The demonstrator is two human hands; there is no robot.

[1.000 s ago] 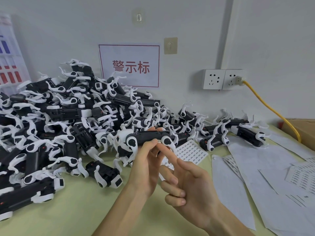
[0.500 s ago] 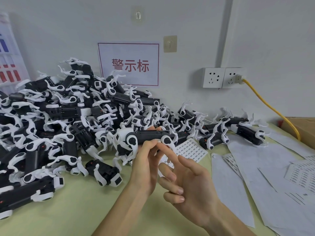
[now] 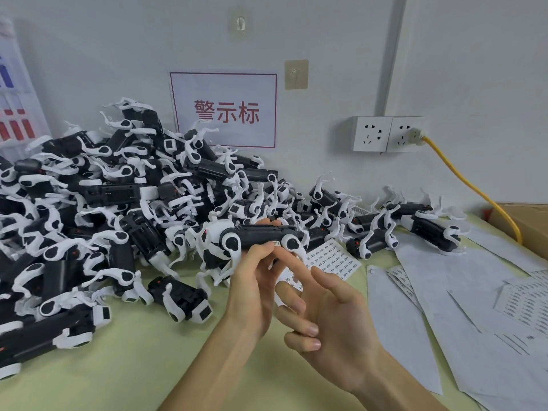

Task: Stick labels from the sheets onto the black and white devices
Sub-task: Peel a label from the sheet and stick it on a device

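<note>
My left hand (image 3: pixel 254 287) grips a black and white dog-shaped device (image 3: pixel 255 236) by its black body, thumb in front and fingertips behind, lifted above the table. A small white label (image 3: pixel 276 243) sits on the lower edge of the body. My right hand (image 3: pixel 329 315) is beside it, its outstretched index finger pressing up against that label while the other fingers curl loosely. A label sheet (image 3: pixel 333 259) with rows of small stickers lies on the table just behind my hands.
A large heap of the same devices (image 3: pixel 103 209) covers the left and back of the yellow-green table (image 3: pixel 142 363). Several more devices (image 3: pixel 427 229) lie at the right. Used backing sheets (image 3: pixel 462 315) spread over the right side. A yellow cable (image 3: pixel 471 188) runs from the wall socket (image 3: pixel 385 134) past a cardboard box (image 3: pixel 525 223).
Both hands stay in nearly the same pose; my right index finger keeps rubbing along the label on the held device. The view shifts very slightly.
</note>
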